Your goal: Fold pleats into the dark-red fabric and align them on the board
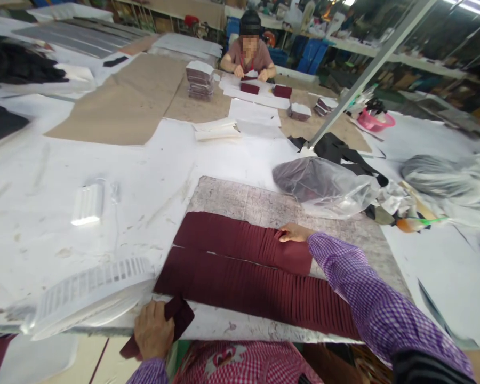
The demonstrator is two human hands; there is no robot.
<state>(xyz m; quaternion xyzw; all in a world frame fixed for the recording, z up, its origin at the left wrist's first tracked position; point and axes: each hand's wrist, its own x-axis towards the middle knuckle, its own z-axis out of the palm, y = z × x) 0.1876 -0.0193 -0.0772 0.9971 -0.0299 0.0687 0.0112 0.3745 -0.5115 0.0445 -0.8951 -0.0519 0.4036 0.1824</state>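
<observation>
Two rows of overlapping maroon fabric pieces [240, 266] lie fanned out on a grey worn board [260, 205] in front of me. My left hand [154, 330] is at the near table edge, closed on a bunch of maroon fabric pieces [180, 314]. My right hand [295, 232], in a purple checked sleeve, reaches across and rests its fingers on the right end of the far row; its fingers are mostly hidden behind the cloth.
A white slatted plastic piece [88, 293] lies at the near left, and a white ribbed object [88, 204] lies further back. A clear plastic bag [324, 184] sits beyond the board. A co-worker [248, 50] sits at the far end with stacks [200, 80] and maroon pieces.
</observation>
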